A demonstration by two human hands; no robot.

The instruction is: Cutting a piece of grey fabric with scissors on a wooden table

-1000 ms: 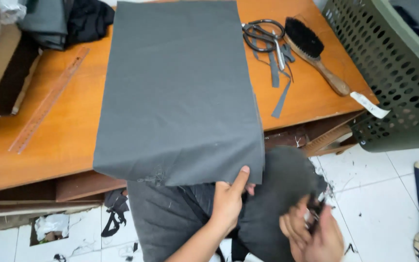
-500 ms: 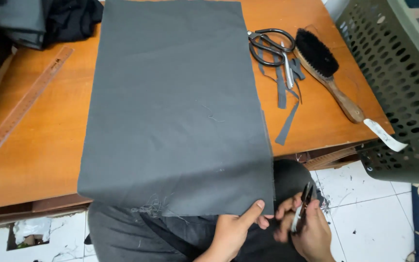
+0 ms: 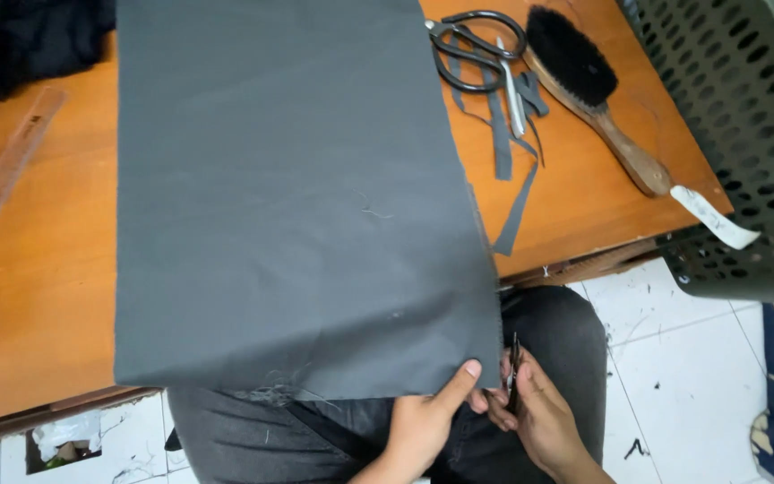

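Cloth: our grey fabric panel lies flat on the wooden worktop, its near edge hanging over the front towards our lap.
Left hand: our left hand pinches the panel's near right corner, thumb on top, grip closed on the cloth.
Right hand: our right hand, just beside the left, is clenched around a small dark cutting tool held upright at that same corner.
Lap: we sit with dark trousers under the overhang.
Right of the cloth: 1 pair of black-handled scissors rests on the worktop near a wooden-handled brush with black bristles; grey fabric strips trail between them and the panel.
Left of the cloth: a long wooden ruler lies slanted, with dark folded cloth at the far corner.
Beyond the worktop: a perforated plastic basket stands on the white tiled floor.
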